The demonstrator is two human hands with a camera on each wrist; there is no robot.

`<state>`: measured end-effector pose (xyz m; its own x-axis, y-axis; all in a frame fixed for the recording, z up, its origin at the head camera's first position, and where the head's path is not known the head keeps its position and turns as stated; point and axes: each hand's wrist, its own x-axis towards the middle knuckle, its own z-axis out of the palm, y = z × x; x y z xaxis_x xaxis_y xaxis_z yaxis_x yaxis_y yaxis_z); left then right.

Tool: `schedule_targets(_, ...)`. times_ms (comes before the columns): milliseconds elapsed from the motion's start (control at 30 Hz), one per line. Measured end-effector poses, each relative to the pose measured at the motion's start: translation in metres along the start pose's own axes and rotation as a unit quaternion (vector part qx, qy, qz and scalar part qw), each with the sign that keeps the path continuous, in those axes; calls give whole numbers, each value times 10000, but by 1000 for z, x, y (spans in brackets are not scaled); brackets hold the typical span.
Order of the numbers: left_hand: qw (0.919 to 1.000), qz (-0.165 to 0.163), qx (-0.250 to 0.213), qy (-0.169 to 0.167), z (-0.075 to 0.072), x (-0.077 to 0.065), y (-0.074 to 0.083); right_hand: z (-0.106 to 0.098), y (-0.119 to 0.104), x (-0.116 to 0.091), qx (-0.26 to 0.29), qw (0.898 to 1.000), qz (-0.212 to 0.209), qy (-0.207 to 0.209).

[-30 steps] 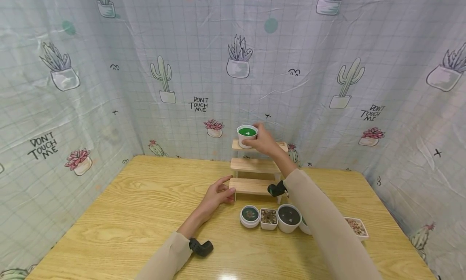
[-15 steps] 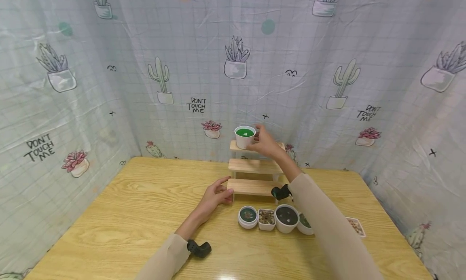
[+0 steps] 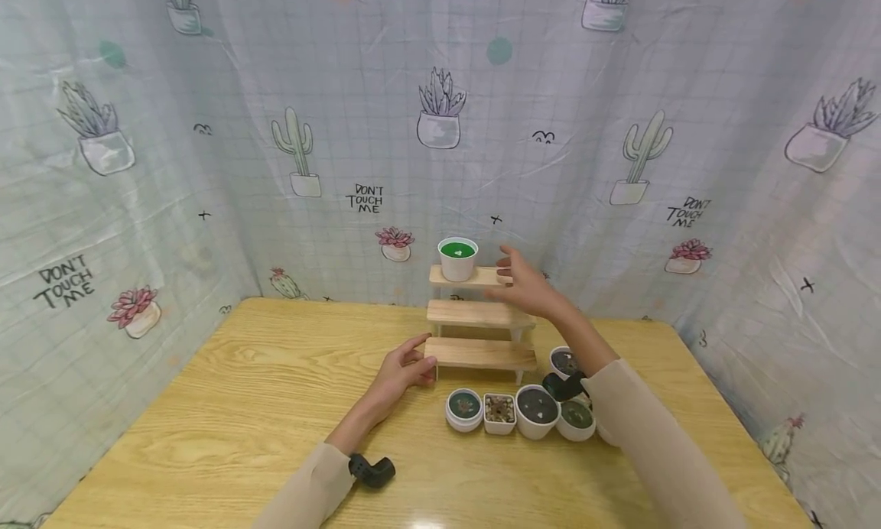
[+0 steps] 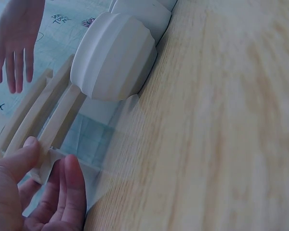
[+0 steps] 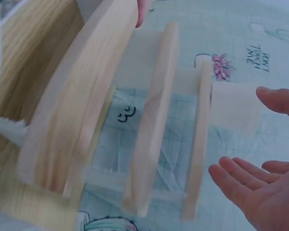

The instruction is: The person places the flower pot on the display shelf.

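A white round pot (image 3: 457,263) with a bright green top stands upright at the left end of the top step of a three-step wooden plant stand (image 3: 479,353). My right hand (image 3: 528,284) is to the right of that pot, apart from it, with fingers spread and nothing held. In the right wrist view the pot (image 5: 235,107) shows beyond the top step, with a gap to my fingers. My left hand (image 3: 398,372) holds the left end of the lowest step. The left wrist view shows the thumb on the board and fingers curled at the leg (image 4: 50,166).
Before the stand is a row of pots: a small round one (image 3: 464,410), a square one with pebbles (image 3: 499,414), a larger dark-filled one (image 3: 537,412) and a greenish one (image 3: 577,420). Another pot (image 3: 564,361) sits behind my right wrist. A printed curtain (image 3: 344,131) encloses the table.
My right hand has let go of the green-topped pot and moved away to the right. The pot stays on the top step. My left hand keeps its place on the stand.
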<state>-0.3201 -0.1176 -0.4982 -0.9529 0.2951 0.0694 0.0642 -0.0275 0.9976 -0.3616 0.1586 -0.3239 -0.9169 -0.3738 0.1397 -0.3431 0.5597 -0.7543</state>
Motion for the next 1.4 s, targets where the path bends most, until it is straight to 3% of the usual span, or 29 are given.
schedule_targets(367, 10000, 26, 12, -37, -1, 3, -1, -26, 29, -61, 126, 9997, -191, 11)
schedule_targets(667, 10000, 46, 14, -51, -3, 3, -3, -34, 47, -96, 206, 9996, -175, -7)
schedule_targets(1033, 9999, 86, 1, -84, -3, 4, -3, -32, 81, -121, 98, 9998, -31, 164)
schedule_targets(1400, 9999, 84, -20, -102, -3, 3, -2, -28, 107, -131, 95, 9995, 286, 87)
